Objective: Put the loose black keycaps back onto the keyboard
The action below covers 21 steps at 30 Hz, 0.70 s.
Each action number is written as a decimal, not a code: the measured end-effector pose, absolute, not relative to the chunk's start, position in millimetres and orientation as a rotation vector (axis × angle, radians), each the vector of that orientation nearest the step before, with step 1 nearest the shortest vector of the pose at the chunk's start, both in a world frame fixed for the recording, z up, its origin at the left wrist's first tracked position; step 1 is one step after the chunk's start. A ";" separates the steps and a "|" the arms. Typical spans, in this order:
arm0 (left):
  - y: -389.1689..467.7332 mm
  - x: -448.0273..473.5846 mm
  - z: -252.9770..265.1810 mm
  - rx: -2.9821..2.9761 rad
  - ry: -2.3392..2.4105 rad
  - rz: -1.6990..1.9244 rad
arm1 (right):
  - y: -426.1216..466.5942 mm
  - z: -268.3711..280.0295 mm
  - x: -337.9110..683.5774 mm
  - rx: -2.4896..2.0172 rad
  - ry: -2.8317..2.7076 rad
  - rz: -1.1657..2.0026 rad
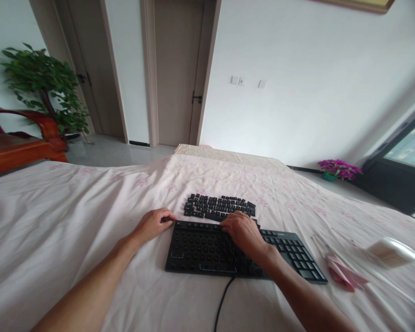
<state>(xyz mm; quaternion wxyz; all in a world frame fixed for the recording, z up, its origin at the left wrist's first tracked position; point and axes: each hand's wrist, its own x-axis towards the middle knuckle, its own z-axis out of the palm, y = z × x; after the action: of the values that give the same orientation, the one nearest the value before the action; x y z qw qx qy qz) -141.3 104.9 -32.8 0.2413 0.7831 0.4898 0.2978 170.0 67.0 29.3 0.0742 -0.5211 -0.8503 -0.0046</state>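
Note:
A black computer keyboard [207,249] lies on a pink-flowered cloth, its cable running toward me. Most of its main section is stripped to bare key posts, while the number pad [299,256] at the right still has its keycaps. My left hand [155,223] is closed at the keyboard's far left corner, thumb and fingertips against the edge. Across the top row, my right hand [240,230] has its fingers bent and pressed together; what they grip, if anything, is hidden beneath them. Just beyond the keyboard, loose black keycaps [216,206] are laid out in rows.
To the right lie a pink folded cloth [346,272], thin sticks or tools [344,236] and a clear container of cotton swabs [394,251]. The flowered cloth [134,189] is wrinkled. Farther off stand a wooden chair [44,124], a leafy plant [43,78] and purple flowers [340,169].

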 end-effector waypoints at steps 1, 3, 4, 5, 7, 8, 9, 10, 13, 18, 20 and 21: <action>104.8 -141.2 -32.4 2.138 1.342 0.816 | 66.7 28.6 169.2 -1.568 -2.557 -0.023; 104.6 -141.0 -31.8 2.133 1.343 0.816 | 65.6 27.8 167.4 -1.575 -2.561 -0.053; 104.6 -141.0 -31.6 2.131 1.343 0.813 | 64.8 27.6 166.4 -1.576 -2.564 -0.075; 104.7 -141.1 -31.6 2.130 1.342 0.810 | 63.9 27.5 165.2 -1.575 -2.570 -0.104; 105.0 -141.5 -32.2 2.131 1.338 0.809 | 62.0 27.5 162.8 -1.570 -2.586 -0.179; 105.2 -141.8 -32.6 2.133 1.335 0.811 | 61.0 27.4 161.6 -1.570 -2.593 -0.217; 105.3 -142.1 -33.1 2.134 1.333 0.814 | 60.0 27.3 160.4 -1.572 -2.599 -0.250; 105.5 -142.4 -33.5 2.133 1.330 0.815 | 59.1 27.2 159.4 -1.574 -2.603 -0.278; 105.9 -143.0 -34.5 2.108 1.330 0.809 | 57.2 26.7 156.6 -1.580 -2.615 -0.336; 106.6 -143.2 -35.5 2.103 1.327 0.803 | 54.3 24.4 149.9 -1.603 -2.645 -0.419; 106.8 -143.3 -36.1 2.116 1.319 0.804 | 51.7 22.6 147.1 -1.610 -2.649 -0.457; 106.8 -143.4 -36.4 2.123 1.315 0.804 | 50.0 21.6 146.0 -1.615 -2.648 -0.471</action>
<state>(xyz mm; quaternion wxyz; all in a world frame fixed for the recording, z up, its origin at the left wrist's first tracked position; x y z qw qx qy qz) -143.4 106.8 -36.4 0.2562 0.7822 0.4844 0.2964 146.0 50.0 21.6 0.0022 -0.5149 -0.8440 -0.1502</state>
